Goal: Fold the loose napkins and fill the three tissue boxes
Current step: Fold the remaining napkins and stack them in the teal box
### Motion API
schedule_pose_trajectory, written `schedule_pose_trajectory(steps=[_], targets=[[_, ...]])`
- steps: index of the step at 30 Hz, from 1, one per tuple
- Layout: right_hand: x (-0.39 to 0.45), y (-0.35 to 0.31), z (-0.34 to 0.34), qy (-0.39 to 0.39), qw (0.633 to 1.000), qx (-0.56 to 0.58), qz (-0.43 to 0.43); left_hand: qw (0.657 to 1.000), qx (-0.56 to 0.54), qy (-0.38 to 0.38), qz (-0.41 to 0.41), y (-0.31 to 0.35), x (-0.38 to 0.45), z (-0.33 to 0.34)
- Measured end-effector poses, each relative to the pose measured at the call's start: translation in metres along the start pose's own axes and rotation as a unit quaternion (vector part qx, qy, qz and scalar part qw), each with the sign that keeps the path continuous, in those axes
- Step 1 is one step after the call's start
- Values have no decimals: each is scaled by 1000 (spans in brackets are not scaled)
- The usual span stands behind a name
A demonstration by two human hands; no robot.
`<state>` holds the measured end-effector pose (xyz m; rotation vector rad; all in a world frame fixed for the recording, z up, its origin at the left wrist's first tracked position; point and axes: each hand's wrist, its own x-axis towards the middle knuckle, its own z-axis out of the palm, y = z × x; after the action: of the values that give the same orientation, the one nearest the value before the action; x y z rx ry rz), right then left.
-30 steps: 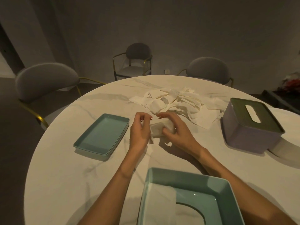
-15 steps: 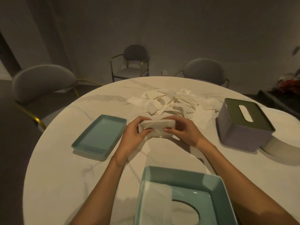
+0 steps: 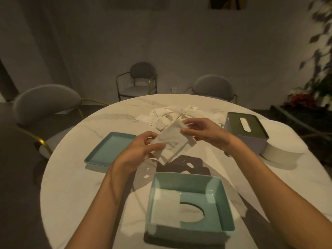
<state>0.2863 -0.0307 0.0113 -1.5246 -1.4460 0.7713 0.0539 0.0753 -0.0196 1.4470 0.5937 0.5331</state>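
Observation:
A stack of folded white napkins is lifted above the table and tilted. My left hand pinches its near left end and my right hand pinches its far right corner. Right below, an open teal tissue box lies upside down with its oval slot against the table and one folded napkin inside at the left. Behind my hands lies a heap of loose napkins. A closed purple tissue box with a green lid stands to the right.
A teal tray-shaped box bottom lies at the left of the round white marble table. Part of a white box peeks from behind the purple one. Grey chairs stand around the far side, plants at the right.
Both hands gathered the napkins on the table into a stack, then lifted it up and tilted it. The view has risen as well.

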Motion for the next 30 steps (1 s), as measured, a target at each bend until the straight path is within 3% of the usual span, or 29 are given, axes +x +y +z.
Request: schedule_pose_trajectory(steps=[5,9,12,17,24,28,30], targets=[[-10,-53,4,-49,996,-46,-66,976,-96,-172,-94,42,-24,25],[-12,-84,13,-10,988,-128,-82,956,-174,-210,-111,54,-35,39],[-18,-88,7,53,979,-179,-78,950,-216,-202,-101,53,-41,39],[-38,-87,-4,37,987,-153,-31,956,-228,-166,-88,47,-50,42],[-48,-89,3,120,971,-208,-15,938,-295,-174,-63,30,-60,51],[-51,-96,0,244,961,-128,-33,925,-339,-151,-80,26,-61,49],[-54,-105,-2,260,962,-73,-37,925,-350,-119,-88,24,-62,49]])
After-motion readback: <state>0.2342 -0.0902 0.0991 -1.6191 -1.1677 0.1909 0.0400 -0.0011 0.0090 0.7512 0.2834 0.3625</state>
